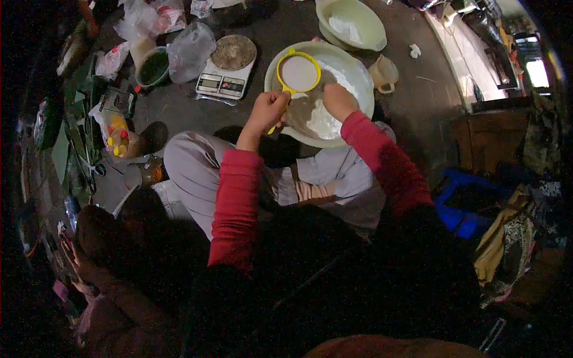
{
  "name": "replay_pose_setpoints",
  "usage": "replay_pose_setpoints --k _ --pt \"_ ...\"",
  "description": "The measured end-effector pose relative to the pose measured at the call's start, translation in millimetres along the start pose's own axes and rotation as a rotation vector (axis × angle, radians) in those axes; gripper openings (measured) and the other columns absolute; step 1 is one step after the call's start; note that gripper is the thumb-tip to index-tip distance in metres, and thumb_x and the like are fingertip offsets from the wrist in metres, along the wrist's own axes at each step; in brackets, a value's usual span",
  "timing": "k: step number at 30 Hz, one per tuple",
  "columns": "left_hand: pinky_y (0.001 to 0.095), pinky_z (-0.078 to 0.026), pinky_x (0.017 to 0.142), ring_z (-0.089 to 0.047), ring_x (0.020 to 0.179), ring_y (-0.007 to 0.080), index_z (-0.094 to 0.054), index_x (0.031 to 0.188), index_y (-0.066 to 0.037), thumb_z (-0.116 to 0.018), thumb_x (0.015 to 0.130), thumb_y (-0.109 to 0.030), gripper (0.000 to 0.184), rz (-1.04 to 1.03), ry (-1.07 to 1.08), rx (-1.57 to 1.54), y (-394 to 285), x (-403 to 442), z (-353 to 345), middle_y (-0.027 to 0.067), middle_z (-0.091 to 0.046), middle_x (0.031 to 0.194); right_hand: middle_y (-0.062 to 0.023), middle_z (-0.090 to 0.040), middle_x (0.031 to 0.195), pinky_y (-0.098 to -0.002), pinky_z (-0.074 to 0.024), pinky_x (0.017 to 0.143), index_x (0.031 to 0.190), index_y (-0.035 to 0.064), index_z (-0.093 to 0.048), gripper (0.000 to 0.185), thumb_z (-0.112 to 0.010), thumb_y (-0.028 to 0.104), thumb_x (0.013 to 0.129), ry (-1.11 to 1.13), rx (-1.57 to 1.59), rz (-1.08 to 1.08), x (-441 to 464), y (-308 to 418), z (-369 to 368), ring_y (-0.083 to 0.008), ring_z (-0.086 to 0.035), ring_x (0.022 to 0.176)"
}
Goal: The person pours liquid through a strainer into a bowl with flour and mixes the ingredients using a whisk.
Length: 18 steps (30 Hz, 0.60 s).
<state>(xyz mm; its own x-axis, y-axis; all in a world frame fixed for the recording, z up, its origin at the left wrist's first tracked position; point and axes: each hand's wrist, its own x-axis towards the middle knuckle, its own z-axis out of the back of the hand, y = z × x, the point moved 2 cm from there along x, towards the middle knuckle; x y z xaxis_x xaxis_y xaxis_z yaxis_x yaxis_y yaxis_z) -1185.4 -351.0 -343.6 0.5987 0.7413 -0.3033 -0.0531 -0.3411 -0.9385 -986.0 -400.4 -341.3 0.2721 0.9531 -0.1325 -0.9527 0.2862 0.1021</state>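
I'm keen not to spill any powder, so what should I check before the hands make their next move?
1. Sieve gripped: ok, the left hand holds the yellow sieve by its handle.
2. Sieve over the basin: ok, its round mesh is above the large pale basin.
3. Sieve emptied: cannot tell, it looks whitish inside, but powder and mesh are hard to separate.
4. Right hand free: cannot tell, the right hand is over the basin with its fingers mostly hidden.
5. Scale out of the way: ok, the scale stands apart, left of the basin.
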Motion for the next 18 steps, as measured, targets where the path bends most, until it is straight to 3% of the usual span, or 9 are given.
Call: replay_pose_setpoints --k 8,12,18 --pt "0.0230 -0.033 0.034 -0.041 0.034 0.0092 -0.055 0.069 -0.002 -0.051 0.085 -0.030 0.032 0.017 0.028 -0.023 3.5 1.8 -0.9 0.0032 -0.048 0.047 -0.0204 -0.060 0.077 -0.0455 -0.0474 0.062 0.084 0.0025 -0.058 0.019 -0.042 0.012 0.077 0.149 -0.086 0.145 -58.6 -0.1 -6.2 -0.0354 -0.061 0.072" --pt "0.0226 -0.032 0.034 -0.041 0.033 0.0092 -0.056 0.070 -0.002 -0.051 0.085 -0.029 0.032 -0.031 -0.010 -0.007 -3.7 -3.0 1.1 0.0034 -0.048 0.048 -0.0197 -0.060 0.074 -0.0444 -0.0480 0.061 0.084 0.0032 -0.058 0.019 -0.044 0.013 0.076 0.110 -0.094 0.231 -74.3 -2.9 23.4 -0.0349 -0.060 0.070" --pt "0.0235 -0.033 0.034 -0.042 0.035 0.0091 -0.057 0.072 -0.001 -0.051 0.084 -0.029 0.031 0.036 0.004 0.039 2.1 -1.1 -0.7 0.0035 -0.049 0.048 -0.0154 -0.061 0.071 -0.0396 -0.0491 0.058 0.085 0.0018 -0.059 0.017 -0.046 0.009 0.076 0.045 -0.384 0.267 -63.8 -30.2 52.2 -0.0294 -0.062 0.067"
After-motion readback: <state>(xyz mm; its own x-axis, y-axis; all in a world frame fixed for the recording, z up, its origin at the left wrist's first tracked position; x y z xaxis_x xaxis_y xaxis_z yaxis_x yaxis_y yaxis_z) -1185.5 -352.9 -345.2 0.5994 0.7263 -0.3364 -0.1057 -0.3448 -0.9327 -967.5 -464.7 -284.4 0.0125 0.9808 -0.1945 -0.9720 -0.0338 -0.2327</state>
